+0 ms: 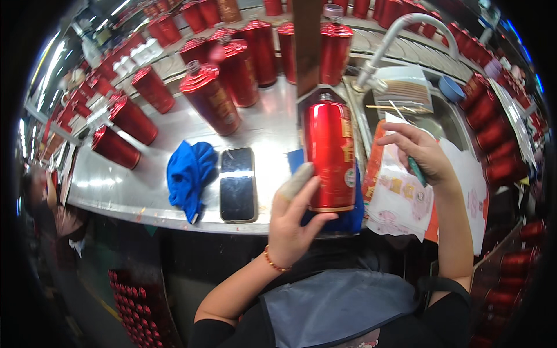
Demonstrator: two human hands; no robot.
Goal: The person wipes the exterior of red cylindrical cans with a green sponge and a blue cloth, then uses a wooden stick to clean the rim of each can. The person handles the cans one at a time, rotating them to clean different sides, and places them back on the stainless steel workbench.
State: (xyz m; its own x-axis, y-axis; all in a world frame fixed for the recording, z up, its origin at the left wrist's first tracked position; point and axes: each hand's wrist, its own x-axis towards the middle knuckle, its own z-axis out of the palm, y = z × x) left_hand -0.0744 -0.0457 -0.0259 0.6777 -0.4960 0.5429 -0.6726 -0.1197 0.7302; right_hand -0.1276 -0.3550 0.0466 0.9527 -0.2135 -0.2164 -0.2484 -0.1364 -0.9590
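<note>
A glossy red bottle (pixel 329 153) with gold lettering stands before me over a blue cloth. My left hand (pixel 293 211) grips it low on its left side, with the thumb at its base and a grey cover on one finger. To the right, my right hand (pixel 420 151) is raised above printed paper sheets (pixel 400 200), its fingers partly bent. A slim tool with a green handle (pixel 416 171) is held in that palm; I cannot make out its working end. A crumpled blue cloth (pixel 190 177) and a black phone (pixel 238 185) lie to the left.
Several red bottles (pixel 209 95) stand on the metal table (pixel 156 197) at the back and left. A sink (pixel 464 130) with a white curved faucet (pixel 380 58) and a blue bowl (pixel 451 89) is at the right. A dark upright post (pixel 308 46) rises behind the held bottle.
</note>
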